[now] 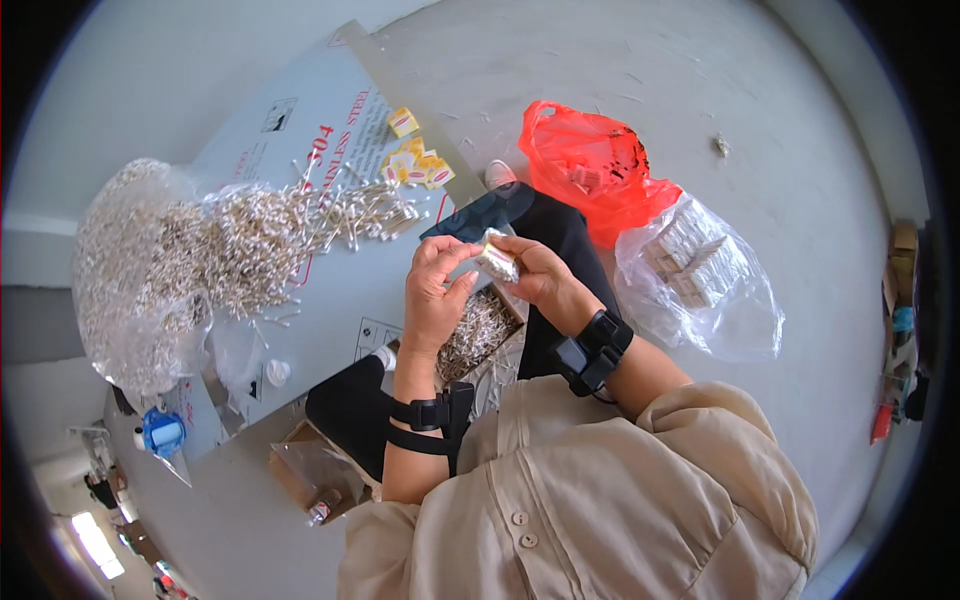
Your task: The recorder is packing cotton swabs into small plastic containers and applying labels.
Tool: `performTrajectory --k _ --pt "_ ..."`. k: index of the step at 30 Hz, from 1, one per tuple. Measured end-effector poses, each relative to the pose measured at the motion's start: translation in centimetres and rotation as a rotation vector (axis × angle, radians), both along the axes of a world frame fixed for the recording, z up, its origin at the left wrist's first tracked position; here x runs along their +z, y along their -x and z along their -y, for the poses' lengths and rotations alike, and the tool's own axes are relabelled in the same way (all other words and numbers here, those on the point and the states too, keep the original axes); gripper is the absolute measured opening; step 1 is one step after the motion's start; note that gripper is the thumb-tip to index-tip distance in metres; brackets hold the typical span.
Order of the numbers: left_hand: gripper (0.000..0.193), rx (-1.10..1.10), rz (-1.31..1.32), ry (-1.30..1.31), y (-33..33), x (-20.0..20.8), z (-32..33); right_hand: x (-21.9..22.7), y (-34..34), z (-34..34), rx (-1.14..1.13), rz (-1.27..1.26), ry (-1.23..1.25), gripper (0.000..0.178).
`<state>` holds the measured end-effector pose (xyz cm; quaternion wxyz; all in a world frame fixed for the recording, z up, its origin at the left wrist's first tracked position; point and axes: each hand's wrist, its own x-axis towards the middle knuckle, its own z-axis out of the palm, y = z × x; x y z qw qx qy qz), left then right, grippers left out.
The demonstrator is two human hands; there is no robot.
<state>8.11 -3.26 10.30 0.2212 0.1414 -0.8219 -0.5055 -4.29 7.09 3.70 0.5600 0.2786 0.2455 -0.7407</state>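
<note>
Right hand (pixel 541 272) pinches a small swab packet (pixel 498 259) above the swab-filled box (pixel 511 312), left hand (pixel 436 290) half open, fingertip at the packet's edge; from where I stand, likely a packet-closing step, calling next for light, even pressure.

- Blue object (pixel 163 432) (kind unclear) sits by the tabletop's (pixel 335 295) lower-left corner
- White round item (pixel 278 372) lies near its lower edge
- Clear bottle (pixel 322 508) lies in a cardboard box (pixel 284 466)

The right hand (pixel 540 270) holds a small white-and-yellow packet (pixel 497 258) that the left hand (pixel 438 285) touches. From it, loose white-tipped swabs (pixel 255 245) lie heaped at nine o'clock, yellow-and-white cards (pixel 415 165) at eleven, a crumpled red plastic bag (pixel 565 150) at half past one, a clear plastic bag (pixel 745 315) at three.
</note>
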Motion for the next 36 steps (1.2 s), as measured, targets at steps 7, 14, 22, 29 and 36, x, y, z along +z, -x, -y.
performTrajectory --k 7,14,22,29,36 --pt "0.014 0.073 0.105 0.147 -4.4 0.0 -0.1 0.3 -4.5 2.3 0.27 -0.065 -0.101 0.01" --pt "0.006 0.293 0.126 0.095 -5.7 -2.0 1.7 0.3 -4.9 3.2 0.369 -0.332 -0.133 0.043" --pt "0.007 0.335 0.162 0.108 -5.0 -2.9 2.9 3.4 -4.4 1.1 0.567 -1.594 -0.416 0.029" --pt "0.013 0.376 0.016 0.017 -4.6 -3.7 2.7 3.6 -5.2 2.2 0.463 -1.9 -0.485 0.016" --pt "0.017 0.253 0.173 -0.581 -4.2 -4.5 4.0 4.0 -5.3 2.2 0.502 -1.925 -0.472 0.013"
